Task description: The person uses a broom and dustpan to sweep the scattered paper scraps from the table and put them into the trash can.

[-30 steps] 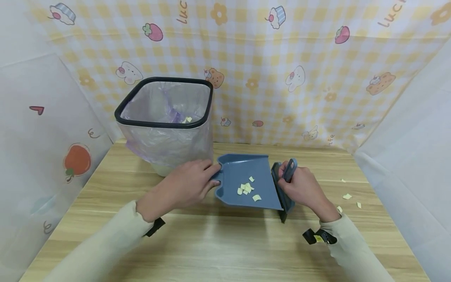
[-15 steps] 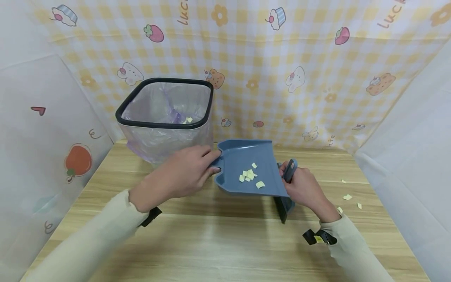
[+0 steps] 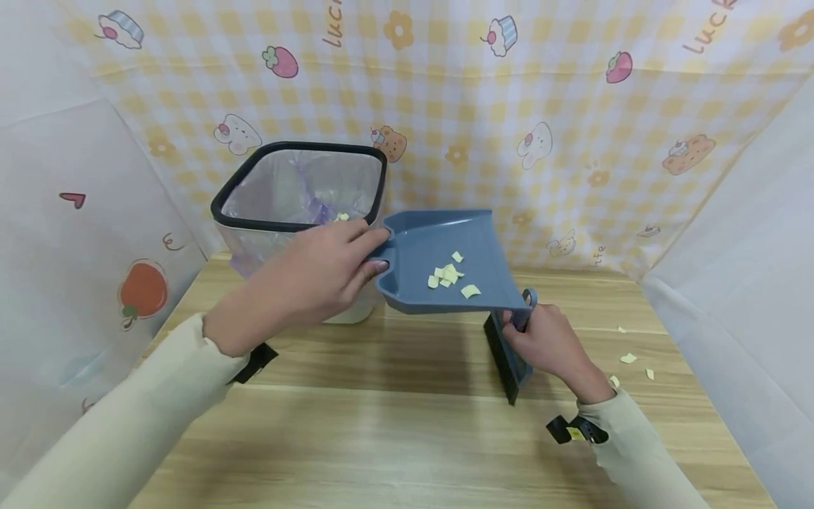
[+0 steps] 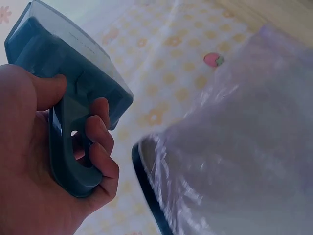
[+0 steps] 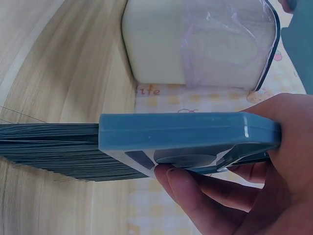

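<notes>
My left hand (image 3: pixel 318 272) grips the handle of a blue dustpan (image 3: pixel 413 247), which is raised above the table. Several pale yellow paper scraps (image 3: pixel 448 274) lie in the pan. In the left wrist view, curled fingers (image 4: pixel 101 161) wrap the looped handle. My right hand (image 3: pixel 550 343) holds a blue hand brush (image 5: pixel 171 129) by its handle, its dark bristles (image 5: pixel 54 142) down at the table. Part of the brush is hidden behind the pan's front corner in the head view. Left of the pan stands a bag-lined bin (image 3: pixel 254 244) with a black rim, some scraps visible inside.
Several loose scraps (image 3: pixel 628 358) lie on the wooden table (image 3: pixel 381 438) near the right wrist. A patterned cloth (image 3: pixel 445 106) hangs along the back, and white sheets (image 3: pixel 750 247) stand at both sides. The bin is close to the back cloth.
My left hand has lifted the dustpan with its scraps up and away from the brush's bristles, now level with the bin's upper part. The right hand and brush have barely moved.
</notes>
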